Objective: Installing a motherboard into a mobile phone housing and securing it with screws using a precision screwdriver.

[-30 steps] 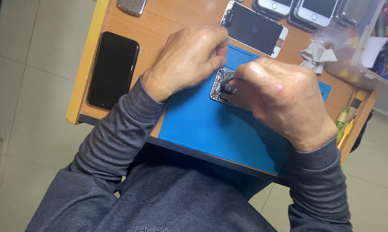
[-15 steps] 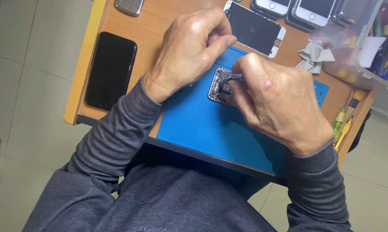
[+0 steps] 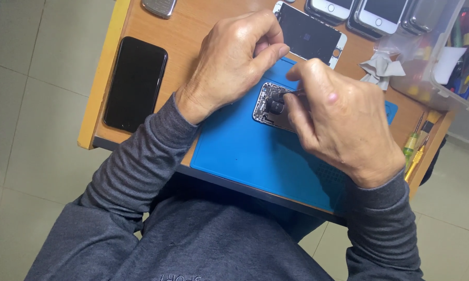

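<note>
The opened phone (image 3: 272, 105) lies on the blue mat (image 3: 245, 156) mid-surface. Left hand (image 3: 229, 62) steadies its far edge, grip curled; right hand (image 3: 338, 122) pinches a thin tool (image 3: 292, 93) into it. A slip could scratch the exposed parts inside.

The mat (image 3: 245, 151) looks like smooth, matt blue rubber. The table (image 3: 187, 36) is wood, and the black phone (image 3: 135, 83) has shiny glass. The sleeves (image 3: 135, 171) are soft grey cloth.
</note>
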